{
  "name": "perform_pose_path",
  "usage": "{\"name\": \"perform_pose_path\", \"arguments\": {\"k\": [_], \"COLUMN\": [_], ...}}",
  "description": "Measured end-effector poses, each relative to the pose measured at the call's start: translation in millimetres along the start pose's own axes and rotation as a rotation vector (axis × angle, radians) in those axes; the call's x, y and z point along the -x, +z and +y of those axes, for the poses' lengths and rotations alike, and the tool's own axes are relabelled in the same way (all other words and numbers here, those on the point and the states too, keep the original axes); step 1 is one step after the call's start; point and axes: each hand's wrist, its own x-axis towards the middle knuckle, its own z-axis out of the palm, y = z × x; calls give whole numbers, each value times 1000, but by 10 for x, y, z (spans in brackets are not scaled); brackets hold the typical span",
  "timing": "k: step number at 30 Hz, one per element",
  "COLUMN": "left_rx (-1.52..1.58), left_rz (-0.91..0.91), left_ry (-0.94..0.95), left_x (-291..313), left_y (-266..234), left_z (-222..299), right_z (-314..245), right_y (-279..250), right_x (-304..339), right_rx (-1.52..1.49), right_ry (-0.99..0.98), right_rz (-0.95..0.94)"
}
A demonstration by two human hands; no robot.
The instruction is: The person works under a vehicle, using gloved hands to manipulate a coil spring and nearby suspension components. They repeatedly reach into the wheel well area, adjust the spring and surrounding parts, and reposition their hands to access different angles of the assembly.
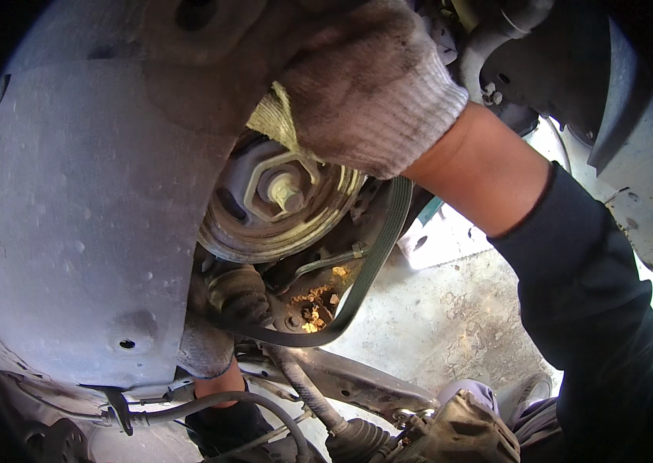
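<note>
A ribbed black drive belt (384, 258) hangs in a loose loop beside a grooved metal pulley (222, 235) with a large bolt (288, 195) at its centre. My right hand (372, 92), in a soiled white knit glove, reaches over the pulley's top near the belt's upper end; its fingers are hidden. A pale yellow knitted piece (276, 119) sticks out beside that glove. Low on the left, my left hand (207, 351), in a grey, dirty glove, is next to the belt's lower end. Its fingers are out of sight behind the parts, so its grip cannot be made out.
A grey curved panel (87, 216) fills the left side. Below the belt lie a rubber-booted shaft (307, 390), a metal arm (365, 378) and a bent hose (210, 401). A ribbed rubber boot (237, 293) is under the pulley. Pale floor (450, 316) shows at the right.
</note>
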Motion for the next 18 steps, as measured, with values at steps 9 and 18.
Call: {"name": "perform_pose_path", "arguments": {"k": [9,18], "left_rx": [-179,-21], "left_rz": [-13,19], "left_ry": [-16,-55], "left_x": [-59,-22], "left_y": [-172,19], "left_z": [-186,-242], "right_z": [-75,67], "right_y": [-49,-218], "right_x": [-57,64], "right_rx": [347,81], "right_ry": [44,-108], "right_rz": [18,40]}}
